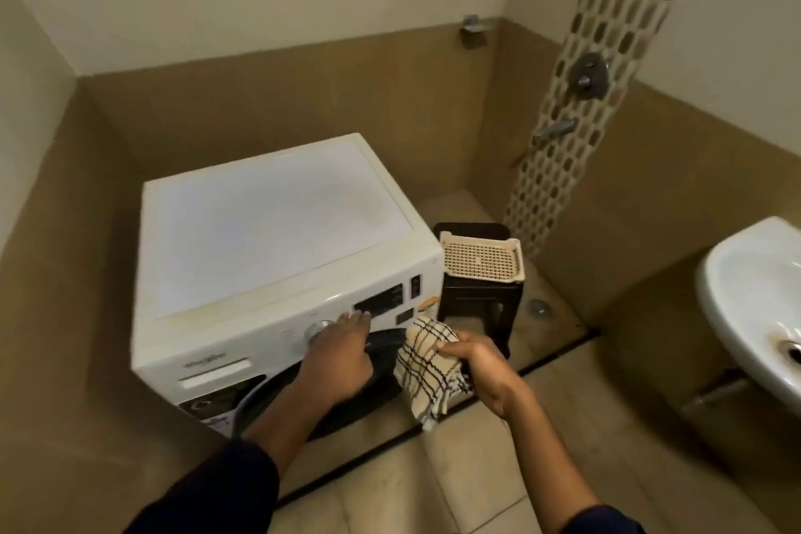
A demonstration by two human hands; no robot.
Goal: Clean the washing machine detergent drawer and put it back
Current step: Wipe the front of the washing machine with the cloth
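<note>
A person stands over one white front-loading washing machine (pixel 277 225) in a tiled bathroom, with two hands in view and one cloth. The left hand (pixel 342 356) lies on the control panel with fingers stretched out straight, just beside the single round dial (pixel 318 330); it grips nothing. The right hand (pixel 472 364), apart from the left, is clamped on a cream cloth with black checks (pixel 427 373), which hangs bunched in front of the machine.

Right of the machine stands one black stool (pixel 472 303) bearing one beige perforated tray (pixel 483 258). One white sink (pixel 754 308) is at the far right. The left forearm crosses and partly hides the dark round door (pixel 377 386).

The one detergent drawer (pixel 214 371) sits in the machine's front, upper left, apparently pushed in flush. Its face is white, with a grey brand mark above a pale handle strip.
</note>
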